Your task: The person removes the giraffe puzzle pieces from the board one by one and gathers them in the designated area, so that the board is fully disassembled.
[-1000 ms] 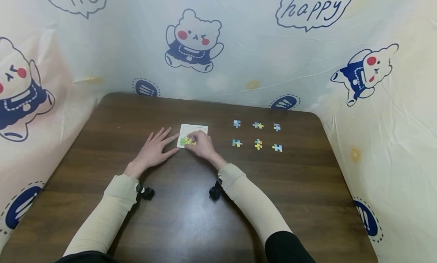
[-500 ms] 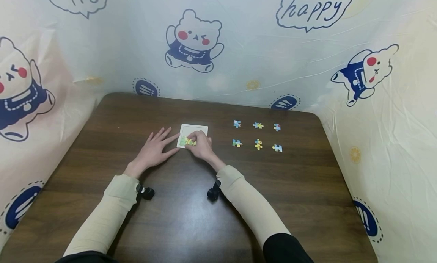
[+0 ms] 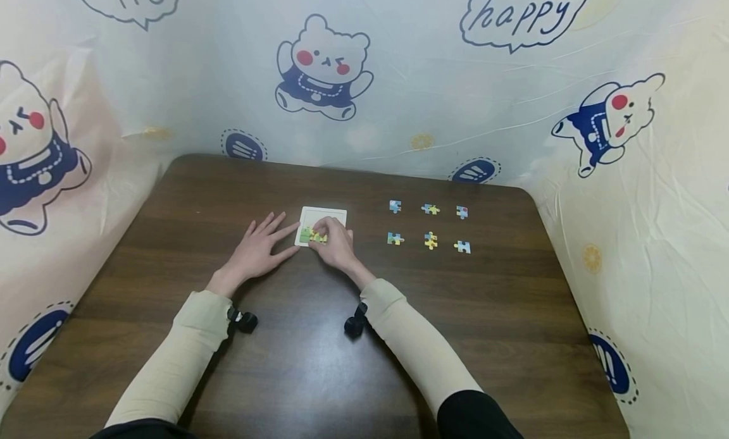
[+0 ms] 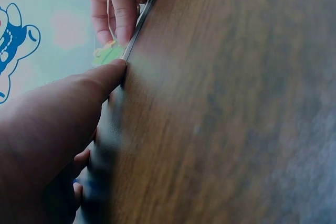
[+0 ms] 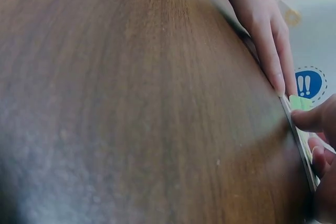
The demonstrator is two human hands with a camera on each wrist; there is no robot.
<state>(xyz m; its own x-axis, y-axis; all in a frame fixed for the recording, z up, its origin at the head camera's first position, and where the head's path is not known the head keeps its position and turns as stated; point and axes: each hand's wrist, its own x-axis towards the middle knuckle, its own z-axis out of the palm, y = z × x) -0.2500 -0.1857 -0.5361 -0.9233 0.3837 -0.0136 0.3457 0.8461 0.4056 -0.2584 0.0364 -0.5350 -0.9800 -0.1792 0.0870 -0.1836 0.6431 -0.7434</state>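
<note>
A small white puzzle tray (image 3: 326, 210) lies on the table in the head view, with a green puzzle piece (image 3: 305, 235) in its near left corner. Fingers spread, my left hand (image 3: 261, 250) rests flat, with the thumb and index fingertips against the tray's left side. Over the tray, my right hand (image 3: 338, 244) pinches a yellow-green puzzle piece (image 3: 319, 238) right beside the green one. Its fingers partly cover that piece. From the left wrist, the right hand (image 4: 118, 9) points down at the green piece (image 4: 107, 54); the right wrist view shows its thumb close to the tray's near edge.
Several loose puzzle pieces lie in two rows right of the tray, among them a blue one (image 3: 395, 206) and a yellow one (image 3: 431, 240). The brown wooden table (image 3: 307, 376) ends at a printed curtain (image 3: 410, 97) behind and at both sides.
My right wrist and forearm have shifted slightly left, while the fingers stay over the yellow-green puzzle piece. The left hand and the tray have not moved.
</note>
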